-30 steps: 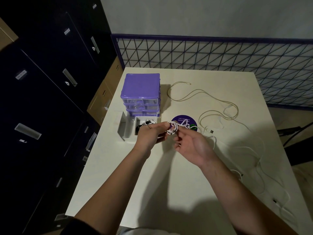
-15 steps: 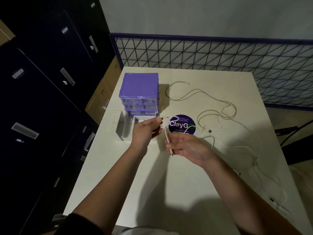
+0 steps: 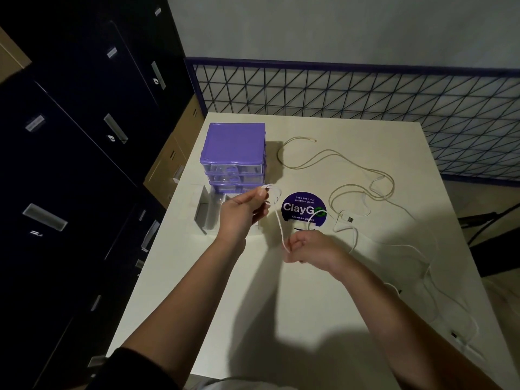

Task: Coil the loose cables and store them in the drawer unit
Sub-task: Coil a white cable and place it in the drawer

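**One white cable half coiled, more still loose**

The thin white cable (image 3: 278, 220) hangs between my hands above the counter (image 3: 281, 305). My left hand (image 3: 242, 212) pinches its small looped bundle with curled fingers, just in front of the purple drawer unit (image 3: 233, 153). My right hand (image 3: 306, 247) is closed around the free tail, which runs up in a slack line.

I judge the wrapping of this one unfinished. Below my left hand a clear plastic drawer (image 3: 205, 218) sits pulled out; I cannot tell what it holds. Still to do: a long beige cable (image 3: 332, 157) snaking across the smooth pale top, and more white cable (image 3: 433, 280) sprawled to the right edge. A round purple ClayGo sticker (image 3: 302, 208) lies flat between them.
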The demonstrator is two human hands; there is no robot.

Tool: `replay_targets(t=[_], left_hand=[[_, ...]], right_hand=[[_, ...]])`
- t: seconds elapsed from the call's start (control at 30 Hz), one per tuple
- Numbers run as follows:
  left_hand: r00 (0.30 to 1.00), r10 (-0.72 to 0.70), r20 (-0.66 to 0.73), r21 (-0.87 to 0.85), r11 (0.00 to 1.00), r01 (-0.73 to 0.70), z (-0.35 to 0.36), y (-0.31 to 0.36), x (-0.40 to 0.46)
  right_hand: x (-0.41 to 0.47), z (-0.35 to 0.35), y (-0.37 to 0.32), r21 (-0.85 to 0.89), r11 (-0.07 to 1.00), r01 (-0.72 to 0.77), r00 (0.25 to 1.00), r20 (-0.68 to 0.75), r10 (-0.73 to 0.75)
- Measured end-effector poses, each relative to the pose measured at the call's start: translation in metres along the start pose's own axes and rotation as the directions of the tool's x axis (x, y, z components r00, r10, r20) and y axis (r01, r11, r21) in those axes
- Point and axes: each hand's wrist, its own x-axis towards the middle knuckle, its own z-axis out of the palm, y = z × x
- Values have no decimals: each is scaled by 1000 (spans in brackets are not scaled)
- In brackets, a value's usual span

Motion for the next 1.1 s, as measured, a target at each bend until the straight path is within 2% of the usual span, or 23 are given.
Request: replay_targets(t=[0.1, 0.17, 0.23, 0.4, 0.57, 0.67, 0.87, 1.0, 1.1], left_hand=[[999, -4, 54, 60, 998, 1, 2, -5, -2], [996, -5, 87, 73, 997, -2, 4, -7, -5], [994, -6, 105, 66, 998, -1, 4, -9, -7], [990, -29, 140, 146, 989, 8, 0, -13, -9], [996, -11, 89, 153, 988, -3, 0, -18, -6], [996, -8, 88, 207, 978, -10, -1, -21, -3], [982, 8, 191, 414, 906, -88, -3, -23, -1], [980, 38, 194, 500, 856, -132, -4, -21, 3], [956, 111, 272, 534, 809, -246, -6, -16, 4]], right_hand=[[-1, 7, -12, 149, 983, 111, 992, 50, -120], [-3, 7, -21, 244, 955, 169, 983, 26, -181], [-6, 6, -29, 259, 947, 191, 981, -33, -189], [1, 6, -24, 195, 954, 228, 963, -190, -192], [-1, 5, -22, 253, 933, 257, 961, -169, -219], [1, 5, -19, 198, 950, 242, 963, -169, -210], [8, 6, -12, 153, 958, 244, 918, -356, -177], [7, 5, -14, 79, 970, 230, 910, -372, -185], [7, 5, -14, 1, 968, 252, 908, -347, -236]])
